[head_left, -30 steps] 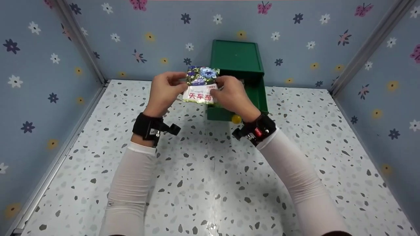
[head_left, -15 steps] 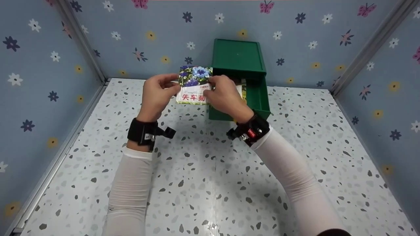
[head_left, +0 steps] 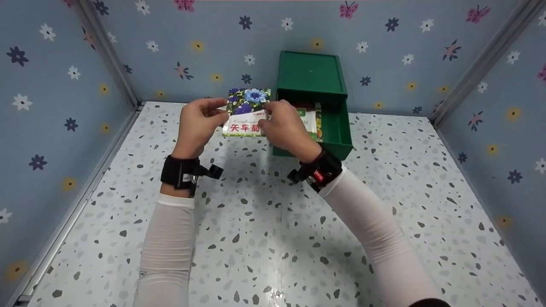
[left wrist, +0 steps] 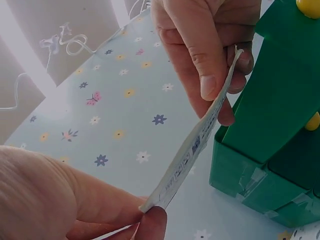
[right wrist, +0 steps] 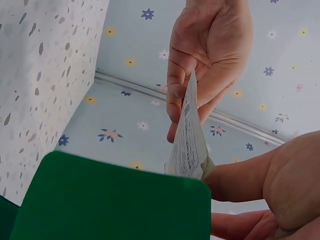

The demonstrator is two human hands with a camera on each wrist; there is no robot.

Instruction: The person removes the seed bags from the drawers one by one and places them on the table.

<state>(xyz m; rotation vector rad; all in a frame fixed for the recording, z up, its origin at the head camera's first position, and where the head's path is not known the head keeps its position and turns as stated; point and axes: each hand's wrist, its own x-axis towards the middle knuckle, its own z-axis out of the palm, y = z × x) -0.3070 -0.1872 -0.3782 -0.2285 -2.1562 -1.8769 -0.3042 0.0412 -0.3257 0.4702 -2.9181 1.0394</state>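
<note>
A flat seed packet (head_left: pixel 244 111) with blue cornflowers and red characters is held up, face toward the head camera. My left hand (head_left: pixel 197 128) pinches its left edge between thumb and fingers. At the opposite edge my right hand (head_left: pixel 286 128) pinches it, covering part of the print. The left wrist view catches the packet (left wrist: pixel 192 142) nearly edge-on between both hands. Just right of it stands a green box (head_left: pixel 310 73) with its drawer (head_left: pixel 344 128) pulled out. Inside the drawer lies another packet (head_left: pixel 313 123), white and green, partly hidden by my right hand.
The box stands against the flowered back wall (head_left: pixel 170 51) on a speckled white tabletop (head_left: pixel 256 213). Flowered side walls close in the left and right. Yellow knobs (left wrist: pixel 311 7) show on the box in the left wrist view.
Both hands have moved left together with the seed packet, away from the drawer. More of the drawer and the packet lying in it shows now. The drawer's yellow knob has become hidden.
</note>
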